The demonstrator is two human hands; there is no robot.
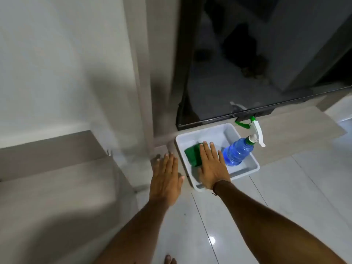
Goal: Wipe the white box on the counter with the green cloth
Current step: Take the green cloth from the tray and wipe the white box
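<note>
- The left hand (165, 179) hangs flat and spread, fingers straight, holding nothing; its fingertips point toward the wall corner, and it stays just outside the near-left wall of the box.
- The folded green cloth (192, 154) lies inside the box, partly under the index-finger side of the right hand, its free part showing to the left of those fingers. Its long axis runs from the fingertips back toward the wrist.
- The right hand (212, 165) is laid palm-down, fingers extended and together, not curled round anything. Whether it presses the cloth or only hovers over it, I cannot tell.
- The shallow white rectangular plastic box (245, 173) sits on the pale tiled surface below a dark glossy panel. Its long axis runs from near-left, by the right wrist, to far-right, beyond the little finger, with one corner pointing toward the wall.
- A clear blue plastic spray bottle (238, 153) with a white-and-green trigger head lies in the box just right of the little finger, nozzle overhanging the far-right rim.
- Judgement: the wipe looks barely begun. The cloth is not yet grasped, the bottle still occupies the floor, and the walls and rim remain to do.
</note>
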